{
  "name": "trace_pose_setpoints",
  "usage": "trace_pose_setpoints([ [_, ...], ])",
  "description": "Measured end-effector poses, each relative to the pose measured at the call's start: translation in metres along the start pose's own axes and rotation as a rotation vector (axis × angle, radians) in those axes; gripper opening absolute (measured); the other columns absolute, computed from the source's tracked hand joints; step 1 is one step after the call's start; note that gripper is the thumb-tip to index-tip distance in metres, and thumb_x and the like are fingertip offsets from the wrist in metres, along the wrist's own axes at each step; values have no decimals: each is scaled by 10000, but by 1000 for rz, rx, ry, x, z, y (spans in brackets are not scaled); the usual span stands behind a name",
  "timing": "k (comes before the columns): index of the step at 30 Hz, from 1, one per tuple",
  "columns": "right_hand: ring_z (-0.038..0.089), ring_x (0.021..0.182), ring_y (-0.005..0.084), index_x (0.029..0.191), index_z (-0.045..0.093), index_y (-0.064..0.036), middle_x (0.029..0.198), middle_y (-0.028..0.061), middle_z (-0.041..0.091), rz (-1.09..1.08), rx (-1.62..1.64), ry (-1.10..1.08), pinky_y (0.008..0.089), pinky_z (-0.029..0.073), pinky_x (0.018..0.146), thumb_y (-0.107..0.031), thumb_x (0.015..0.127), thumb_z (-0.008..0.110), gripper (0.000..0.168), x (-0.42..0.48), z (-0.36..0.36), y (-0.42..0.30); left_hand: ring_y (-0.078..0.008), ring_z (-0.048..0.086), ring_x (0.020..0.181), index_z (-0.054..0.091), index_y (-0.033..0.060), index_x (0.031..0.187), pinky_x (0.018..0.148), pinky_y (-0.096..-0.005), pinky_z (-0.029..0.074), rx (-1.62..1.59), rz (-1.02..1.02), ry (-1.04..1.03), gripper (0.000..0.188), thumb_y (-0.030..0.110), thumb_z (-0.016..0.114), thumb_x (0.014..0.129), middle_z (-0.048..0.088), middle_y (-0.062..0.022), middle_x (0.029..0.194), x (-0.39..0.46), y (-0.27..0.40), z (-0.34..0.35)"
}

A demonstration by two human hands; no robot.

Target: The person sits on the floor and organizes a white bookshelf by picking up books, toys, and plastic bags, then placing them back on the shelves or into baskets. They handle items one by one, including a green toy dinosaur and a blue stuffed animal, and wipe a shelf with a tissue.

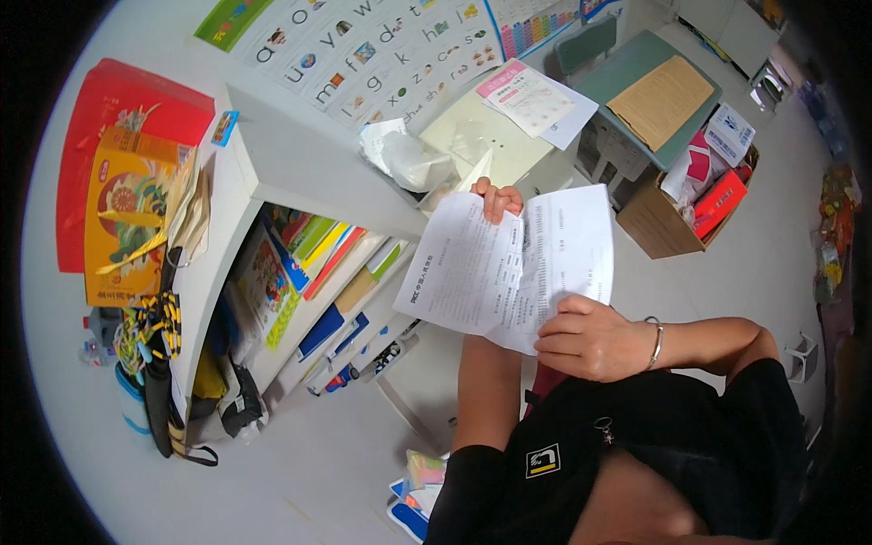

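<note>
A creased, printed paper document (460, 262), partly folded down the middle, is spread between my two hands. My left hand (499, 199) reaches from behind and grips its far edge near the fold, fingertips showing over the front. At the near right corner, my right hand (587, 338), with a silver bracelet on the wrist, has the sheet pinched between thumb and curled fingers. Part of my left forearm is hidden under the paper. Just beyond the document stands a cream table (470, 112) bearing a plastic bag (412, 160) and several paper sheets (528, 99).
A white shelf unit (320, 177) with books stands at the left, an orange box (126, 218) and a red bag (136, 102) on top. To the right are a green desk (657, 51) with a brown envelope (661, 102) and a filled cardboard box (657, 221). An alphabet poster (368, 54) hangs behind.
</note>
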State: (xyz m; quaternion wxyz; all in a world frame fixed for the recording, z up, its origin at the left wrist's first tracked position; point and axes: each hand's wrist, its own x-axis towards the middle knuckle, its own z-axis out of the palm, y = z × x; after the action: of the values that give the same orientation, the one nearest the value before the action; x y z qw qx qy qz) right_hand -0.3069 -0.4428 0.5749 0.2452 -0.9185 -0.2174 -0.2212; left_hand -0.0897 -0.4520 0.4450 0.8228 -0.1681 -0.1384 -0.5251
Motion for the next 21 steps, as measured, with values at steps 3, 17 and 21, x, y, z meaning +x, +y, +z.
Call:
trace_pose_setpoints([
  [3,551,876,202,757,633,-7,882,69,612,-6,2,-6,331,395,781,-135,635,593,181,3,-1,-3,-118,374,492,453,8,888,886,-271,365,-19,-12,8,244,138,262,964,348,-24,526,-3,6,1],
  [17,570,937,231,806,664,-39,974,76,637,-19,23,-124,377,405,795,-110,657,622,170,15,14,-15,-124,393,510,497,64,871,721,-268,457,218,-124,313,292,228,284,988,417,-26,562,-24,12,23],
  [21,520,1075,317,800,669,-80,1112,103,602,67,70,45,446,394,845,-110,644,653,159,35,5,-12,-141,514,635,553,83,966,741,-242,467,1233,-358,520,234,254,394,948,551,-22,706,-62,7,72],
])
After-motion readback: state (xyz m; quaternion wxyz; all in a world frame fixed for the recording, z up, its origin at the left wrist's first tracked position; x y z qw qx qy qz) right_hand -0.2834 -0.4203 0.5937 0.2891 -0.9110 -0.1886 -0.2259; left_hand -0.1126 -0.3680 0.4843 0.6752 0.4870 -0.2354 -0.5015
